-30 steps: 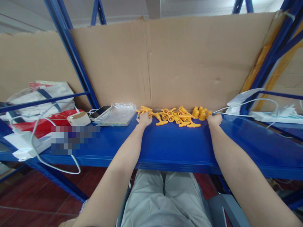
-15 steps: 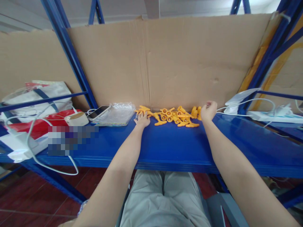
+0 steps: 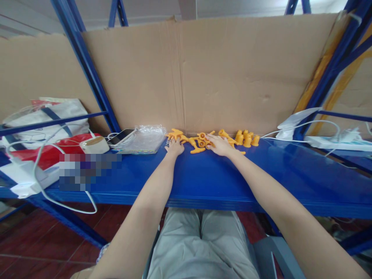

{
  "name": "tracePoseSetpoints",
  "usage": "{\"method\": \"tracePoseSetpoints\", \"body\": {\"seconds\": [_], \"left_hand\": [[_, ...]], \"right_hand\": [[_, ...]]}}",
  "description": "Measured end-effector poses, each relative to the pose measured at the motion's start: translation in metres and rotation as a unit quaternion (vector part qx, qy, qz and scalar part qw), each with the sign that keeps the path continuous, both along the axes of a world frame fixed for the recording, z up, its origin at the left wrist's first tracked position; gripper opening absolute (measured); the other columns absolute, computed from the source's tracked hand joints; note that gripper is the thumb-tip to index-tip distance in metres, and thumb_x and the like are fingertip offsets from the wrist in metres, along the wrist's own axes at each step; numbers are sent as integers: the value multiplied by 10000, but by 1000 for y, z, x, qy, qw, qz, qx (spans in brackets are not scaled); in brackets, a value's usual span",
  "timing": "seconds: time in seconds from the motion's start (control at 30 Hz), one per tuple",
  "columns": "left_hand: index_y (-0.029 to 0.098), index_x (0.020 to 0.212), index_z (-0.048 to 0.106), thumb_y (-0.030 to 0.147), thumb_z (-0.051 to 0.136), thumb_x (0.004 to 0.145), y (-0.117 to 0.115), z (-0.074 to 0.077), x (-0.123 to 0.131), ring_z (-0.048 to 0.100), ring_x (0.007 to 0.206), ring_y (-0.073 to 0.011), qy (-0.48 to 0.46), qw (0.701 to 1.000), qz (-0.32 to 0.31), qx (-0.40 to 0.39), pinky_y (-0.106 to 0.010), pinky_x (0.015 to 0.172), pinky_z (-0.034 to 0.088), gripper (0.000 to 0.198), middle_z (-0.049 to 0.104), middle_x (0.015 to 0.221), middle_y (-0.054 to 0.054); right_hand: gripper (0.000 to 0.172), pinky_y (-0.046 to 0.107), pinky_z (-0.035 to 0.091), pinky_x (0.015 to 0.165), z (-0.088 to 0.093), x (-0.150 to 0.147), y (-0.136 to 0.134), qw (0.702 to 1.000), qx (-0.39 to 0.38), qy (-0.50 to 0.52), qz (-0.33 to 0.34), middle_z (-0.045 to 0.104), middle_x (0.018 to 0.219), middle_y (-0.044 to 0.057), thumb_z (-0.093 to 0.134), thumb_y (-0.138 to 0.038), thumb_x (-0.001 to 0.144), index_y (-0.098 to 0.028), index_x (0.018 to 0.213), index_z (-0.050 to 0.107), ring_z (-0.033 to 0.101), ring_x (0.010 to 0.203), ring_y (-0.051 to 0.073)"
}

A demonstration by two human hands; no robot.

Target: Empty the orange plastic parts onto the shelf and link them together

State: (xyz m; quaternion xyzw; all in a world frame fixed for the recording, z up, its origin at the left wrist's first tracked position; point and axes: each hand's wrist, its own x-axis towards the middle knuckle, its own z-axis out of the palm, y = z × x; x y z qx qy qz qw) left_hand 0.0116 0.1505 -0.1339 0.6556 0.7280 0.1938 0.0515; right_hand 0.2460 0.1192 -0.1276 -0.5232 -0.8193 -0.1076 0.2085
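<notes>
Orange-yellow plastic pieces with hollow cup-like ends and branching arms lie in a loose heap (image 3: 197, 150) along the cardboard, partly hidden by my hands. My left hand (image 3: 174, 148) rests at the heap's left end, fingers spread and lying over a piece. Over the middle of the heap is my right hand (image 3: 220, 145), its fingers stretched out to the left and touching the pieces; whether anything is under the palm is hidden. To its right, several similar pieces (image 3: 247, 139) stand upright in a close group.
A blue metal shelf (image 3: 203, 182) carries everything, with a cardboard sheet (image 3: 232, 77) behind. Left of the heap are a clear plastic packet (image 3: 148, 140) and a phone (image 3: 123, 136). White cables and a charger (image 3: 94, 145) lie farther left; a white power strip (image 3: 337, 143) is at right.
My right hand has moved left from the upright pieces to the middle of the heap, and its fingers have opened. More of the upright group shows now. My left hand stays put.
</notes>
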Motion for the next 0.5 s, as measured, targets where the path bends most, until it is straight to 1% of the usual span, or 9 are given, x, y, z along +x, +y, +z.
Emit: {"method": "tracePoseSetpoints", "body": {"seconds": [0.17,0.3,0.37,0.43,0.5], "left_hand": [[224,1558,387,229,389,884,-2,3,4,215,1547,-312,25,1000,-2,4,-606,1214,258,674,282,1667,-97],[259,1552,401,215,402,880,-5,4,5,193,1551,-321,22,1000,-15,8,-615,1219,245,674,272,1674,-66],[271,1538,422,219,389,896,-8,5,5,184,1554,-324,18,1000,-19,9,-625,1216,243,644,261,1677,-58],[286,1512,453,232,388,914,-9,6,6,179,1554,-326,19,999,-25,16,-627,1212,247,604,267,1675,-53],[287,1485,483,247,402,925,-10,7,6,193,1550,-326,23,999,-32,34,-612,1213,251,567,284,1668,-55]], "right_hand": [[405,561,446,1012,2,-5,-5,1000,-1,-1,-8,599,1394,197,500,-244,940,-159,1316,622,537,1311,347],[434,593,434,1022,0,-5,-4,1000,3,-3,1,564,1437,211,480,-220,932,-154,1340,613,532,1318,367],[465,598,418,1047,-2,-4,-1,1000,1,2,-2,530,1469,225,457,-217,937,-130,1376,587,513,1339,372],[496,572,418,1069,-2,-3,3,1000,-1,20,-6,503,1485,238,450,-217,935,-94,1403,559,507,1346,366],[505,509,434,1083,-3,-1,9,998,9,56,-5,510,1472,228,462,-211,925,-84,1404,558,534,1322,336]]}}
